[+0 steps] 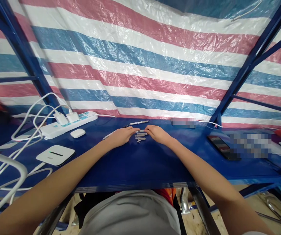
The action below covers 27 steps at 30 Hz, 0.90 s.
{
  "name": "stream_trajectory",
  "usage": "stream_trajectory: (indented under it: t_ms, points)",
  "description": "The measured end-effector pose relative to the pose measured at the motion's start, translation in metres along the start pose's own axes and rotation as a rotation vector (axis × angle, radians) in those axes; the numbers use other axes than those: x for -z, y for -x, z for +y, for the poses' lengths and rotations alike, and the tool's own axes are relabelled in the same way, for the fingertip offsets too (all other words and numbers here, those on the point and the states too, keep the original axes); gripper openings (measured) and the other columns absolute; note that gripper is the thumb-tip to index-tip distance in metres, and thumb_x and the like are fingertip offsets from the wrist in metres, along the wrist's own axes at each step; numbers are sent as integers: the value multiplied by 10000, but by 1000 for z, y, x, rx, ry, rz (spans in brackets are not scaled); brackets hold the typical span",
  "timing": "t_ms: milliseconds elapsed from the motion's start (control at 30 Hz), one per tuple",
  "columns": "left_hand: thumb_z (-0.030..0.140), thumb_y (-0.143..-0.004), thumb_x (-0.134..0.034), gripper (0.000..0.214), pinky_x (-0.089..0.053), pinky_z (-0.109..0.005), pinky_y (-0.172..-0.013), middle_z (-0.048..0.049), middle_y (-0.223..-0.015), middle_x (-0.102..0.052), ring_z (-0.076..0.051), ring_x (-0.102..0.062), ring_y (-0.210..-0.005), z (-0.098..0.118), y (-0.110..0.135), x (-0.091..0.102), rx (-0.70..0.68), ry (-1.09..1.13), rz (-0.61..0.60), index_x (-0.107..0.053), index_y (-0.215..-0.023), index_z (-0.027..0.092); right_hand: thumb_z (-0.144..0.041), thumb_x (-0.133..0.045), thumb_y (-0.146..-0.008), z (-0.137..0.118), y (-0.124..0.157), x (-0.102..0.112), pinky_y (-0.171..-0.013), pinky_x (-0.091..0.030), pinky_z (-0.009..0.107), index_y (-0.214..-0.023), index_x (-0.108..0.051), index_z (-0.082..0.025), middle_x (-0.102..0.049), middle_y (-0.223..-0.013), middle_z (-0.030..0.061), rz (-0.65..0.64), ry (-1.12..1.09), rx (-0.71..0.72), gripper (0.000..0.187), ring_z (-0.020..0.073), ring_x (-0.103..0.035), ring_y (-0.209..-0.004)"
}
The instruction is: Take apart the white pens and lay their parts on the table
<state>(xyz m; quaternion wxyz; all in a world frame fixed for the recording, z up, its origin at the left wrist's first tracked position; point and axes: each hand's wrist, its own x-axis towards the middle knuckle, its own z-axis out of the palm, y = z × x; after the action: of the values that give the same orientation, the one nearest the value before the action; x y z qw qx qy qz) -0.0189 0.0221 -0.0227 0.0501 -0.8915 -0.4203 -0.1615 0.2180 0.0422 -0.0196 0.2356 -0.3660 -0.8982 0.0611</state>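
Observation:
Several short grey-and-silver cylindrical pieces [140,135] lie in a loose row on the blue table top [135,163], between my two hands. My left hand [122,136] rests palm down, its fingertips just left of the pieces. A white pen [108,135] lies partly under that hand. My right hand [158,134] is also palm down, with its fingertips at the end of the topmost piece. Another white pen [139,122] lies beyond the hands. Neither hand visibly holds anything.
To the left are a white power strip [68,125] with plugged-in chargers, a white earbud case [77,133], a white router [55,155] and loose white cables. A phone [223,147] lies to the right. Blue steel uprights [250,68] and a striped tarp [130,65] stand behind.

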Motion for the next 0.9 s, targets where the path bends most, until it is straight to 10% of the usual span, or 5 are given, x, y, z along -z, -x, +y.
stream_trajectory:
  t_ms: [900]
  points:
    - [368, -1002, -246, 396, -453, -332, -906, -42, -1222, -596, -225, -587, -1071, 4, -1, 4, 4, 85, -36, -482, -1298, 252, -302, -500, -895, 5, -2, 12, -747, -394, 233, -923, -575, -166, -621, -882, 40, 41, -123, 53, 158, 125, -543, -801]
